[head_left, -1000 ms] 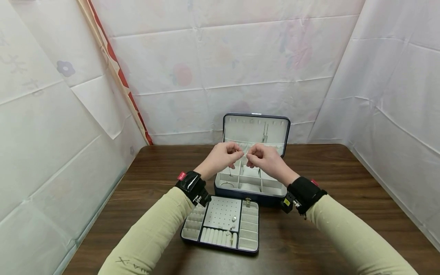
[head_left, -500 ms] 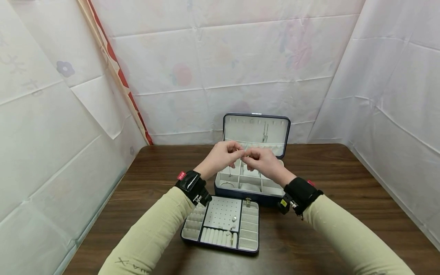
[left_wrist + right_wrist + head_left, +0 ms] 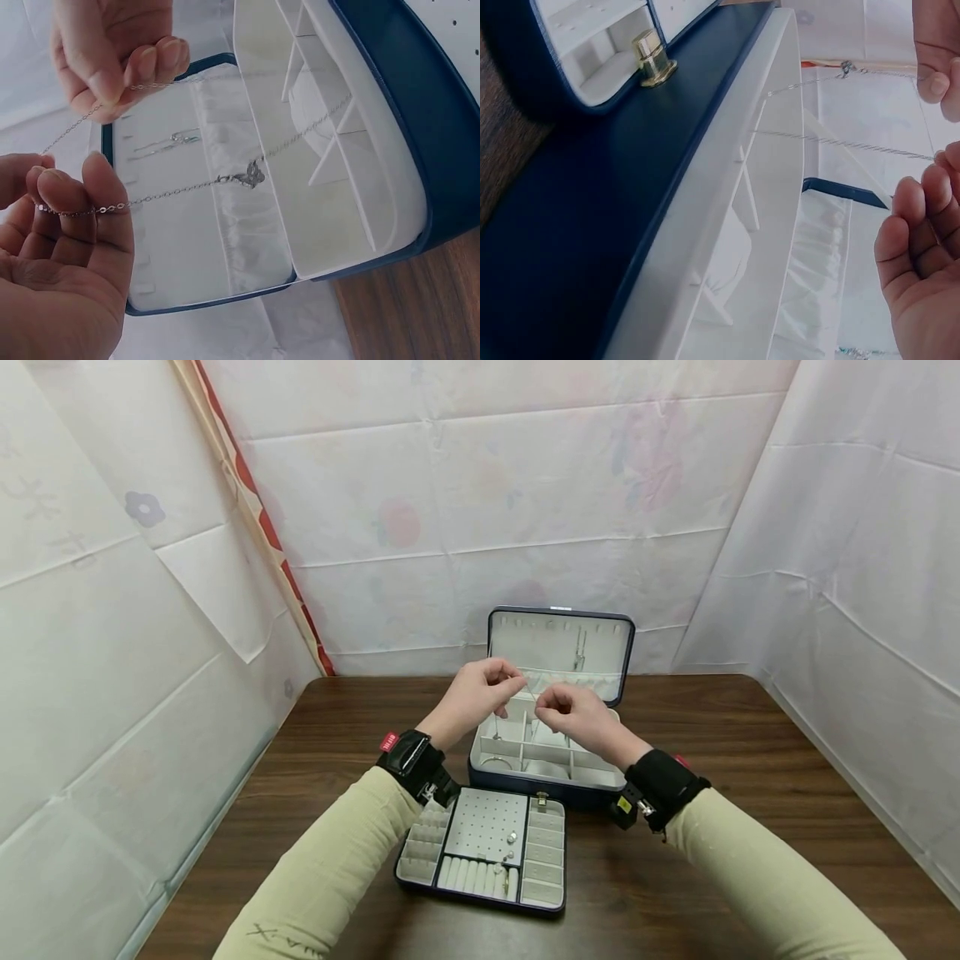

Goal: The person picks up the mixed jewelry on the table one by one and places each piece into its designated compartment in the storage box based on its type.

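- My left hand [image 3: 475,695] pinches one end of the necklace [image 3: 180,187] between thumb and fingertips, above the open jewellery box [image 3: 551,727].
- Chain is thin and silver, with a small butterfly pendant [image 3: 252,174] mid-span. It sags between my hands over the box compartments, touching nothing.
- Handling, my read: near weightless, fully limp, slippery, prone to tangling and kinking. Links look fragile, so no tugging.
- Best hold: fingertip pinch near each end by the clasp, slight tension to keep it from looping. Don't take it by the pendant.
- My right hand [image 3: 572,714] pinches the other end, fingers curled.
- Removable tray [image 3: 483,852] sits in front of the box on the table [image 3: 750,777].
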Demonstrator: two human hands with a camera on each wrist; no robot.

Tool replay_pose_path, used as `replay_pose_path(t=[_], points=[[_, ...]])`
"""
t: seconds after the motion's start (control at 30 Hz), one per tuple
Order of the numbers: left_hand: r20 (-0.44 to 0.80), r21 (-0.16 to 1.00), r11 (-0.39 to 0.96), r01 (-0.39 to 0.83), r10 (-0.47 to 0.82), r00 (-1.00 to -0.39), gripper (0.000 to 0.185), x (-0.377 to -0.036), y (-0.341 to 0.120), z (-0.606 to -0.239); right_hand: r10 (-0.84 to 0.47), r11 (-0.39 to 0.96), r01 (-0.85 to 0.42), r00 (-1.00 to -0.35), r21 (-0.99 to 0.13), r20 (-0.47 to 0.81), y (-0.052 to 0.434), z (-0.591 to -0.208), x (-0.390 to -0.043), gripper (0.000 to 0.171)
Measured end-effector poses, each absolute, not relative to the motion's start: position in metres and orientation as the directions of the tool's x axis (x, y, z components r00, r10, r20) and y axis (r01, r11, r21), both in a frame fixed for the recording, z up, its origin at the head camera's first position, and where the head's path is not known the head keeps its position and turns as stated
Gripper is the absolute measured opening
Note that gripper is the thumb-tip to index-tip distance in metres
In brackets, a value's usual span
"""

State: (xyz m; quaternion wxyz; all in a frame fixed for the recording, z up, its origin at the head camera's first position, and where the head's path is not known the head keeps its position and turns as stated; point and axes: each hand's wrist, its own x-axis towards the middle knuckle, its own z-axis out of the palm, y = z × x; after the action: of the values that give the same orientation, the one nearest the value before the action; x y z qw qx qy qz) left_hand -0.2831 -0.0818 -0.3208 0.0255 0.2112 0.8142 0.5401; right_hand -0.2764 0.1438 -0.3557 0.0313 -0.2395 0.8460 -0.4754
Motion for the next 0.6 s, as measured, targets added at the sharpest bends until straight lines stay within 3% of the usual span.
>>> replay_pose_path(t=[0.2, 0.6], points=[[0.208, 0.905, 0.288, 0.313, 0.342, -0.916, 0.021, -0.286, -0.088, -0.322, -0.425, 0.453, -0.366, -0.89, -0.813, 0.164, 0.151, -0.359, -0.277, 0.011], [0.233, 0.929, 0.215, 0.3, 0.286, -0.929, 0.013, -0.289, -0.097, -0.327, -0.386, 0.484, -0.325, -0.912, -0.813, 0.135, 0.165, -0.36, -0.281, 0.013]])
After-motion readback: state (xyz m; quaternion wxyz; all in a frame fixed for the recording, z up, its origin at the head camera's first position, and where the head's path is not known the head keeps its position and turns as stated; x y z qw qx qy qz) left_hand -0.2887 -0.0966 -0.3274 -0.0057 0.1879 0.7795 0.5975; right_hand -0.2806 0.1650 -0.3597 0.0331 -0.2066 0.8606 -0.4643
